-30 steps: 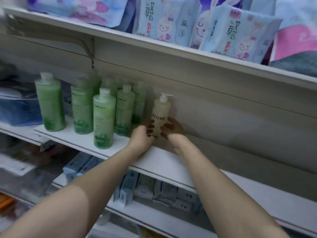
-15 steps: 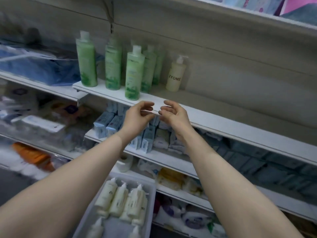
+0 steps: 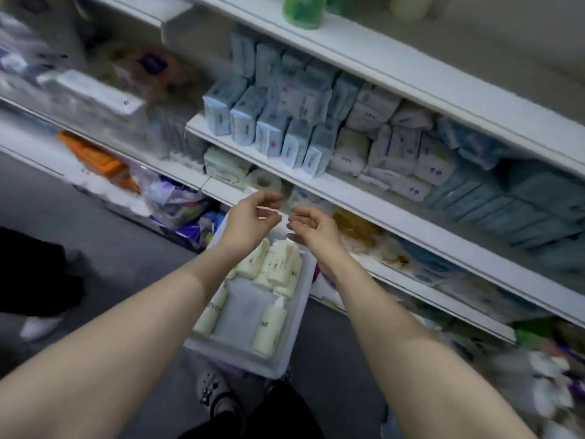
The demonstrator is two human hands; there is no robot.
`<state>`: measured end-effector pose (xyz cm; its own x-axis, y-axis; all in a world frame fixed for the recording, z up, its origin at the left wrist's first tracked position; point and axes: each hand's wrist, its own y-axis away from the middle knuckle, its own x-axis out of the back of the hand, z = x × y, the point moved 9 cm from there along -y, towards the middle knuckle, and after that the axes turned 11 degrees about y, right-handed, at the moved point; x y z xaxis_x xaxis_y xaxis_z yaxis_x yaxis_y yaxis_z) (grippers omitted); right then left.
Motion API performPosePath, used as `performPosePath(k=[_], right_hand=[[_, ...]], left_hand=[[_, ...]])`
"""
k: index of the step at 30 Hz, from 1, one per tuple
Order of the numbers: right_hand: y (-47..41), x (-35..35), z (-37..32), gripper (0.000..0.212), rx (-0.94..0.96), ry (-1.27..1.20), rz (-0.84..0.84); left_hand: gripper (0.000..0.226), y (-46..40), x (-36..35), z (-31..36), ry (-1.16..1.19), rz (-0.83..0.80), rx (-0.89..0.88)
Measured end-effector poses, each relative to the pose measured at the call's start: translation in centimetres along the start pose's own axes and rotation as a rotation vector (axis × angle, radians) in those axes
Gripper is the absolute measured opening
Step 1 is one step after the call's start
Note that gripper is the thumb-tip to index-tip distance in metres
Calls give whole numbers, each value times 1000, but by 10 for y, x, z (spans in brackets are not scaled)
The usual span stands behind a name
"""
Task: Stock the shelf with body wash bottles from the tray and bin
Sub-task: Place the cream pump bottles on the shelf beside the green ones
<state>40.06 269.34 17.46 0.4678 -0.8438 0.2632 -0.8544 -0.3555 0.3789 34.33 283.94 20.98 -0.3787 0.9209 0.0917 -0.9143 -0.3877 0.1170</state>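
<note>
A white tray [image 3: 297, 315] sits low in front of me, holding several cream body wash bottles [image 3: 278, 264] lying flat; one lone bottle [image 3: 269, 327] lies near the tray's front. My left hand [image 3: 250, 218] and my right hand [image 3: 311, 228] hover side by side just above the tray's far end, both empty with fingers loosely curled and apart. At the top edge, the shelf [image 3: 395, 71] shows the bottom of a green bottle [image 3: 304, 11] and a cream bottle [image 3: 408, 6].
Blue and white tissue packs [image 3: 278, 128] fill the shelf below. Lower shelves hold yellow and mixed packets [image 3: 357, 226]. My grey clog [image 3: 215, 391] stands under the tray. Another person's dark trouser leg and white shoe [image 3: 38, 324] are at the left on the grey floor.
My hands let go of the cream bottle on the shelf and dropped down to just above the tray. The view tilted down from the shelf toward the floor.
</note>
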Motion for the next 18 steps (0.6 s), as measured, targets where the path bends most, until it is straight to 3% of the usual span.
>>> performPosePath(k=[6, 14, 18], right_hand=[[-4, -57, 97, 24, -198, 25, -172], [-1, -128, 205, 36, -410, 101, -330], [-3, -153, 251, 38, -498, 135, -375]], left_hand=[[40, 33, 17, -110, -41, 59, 264], [60, 84, 61, -226, -317, 114, 521], [56, 97, 73, -268, -373, 131, 578]])
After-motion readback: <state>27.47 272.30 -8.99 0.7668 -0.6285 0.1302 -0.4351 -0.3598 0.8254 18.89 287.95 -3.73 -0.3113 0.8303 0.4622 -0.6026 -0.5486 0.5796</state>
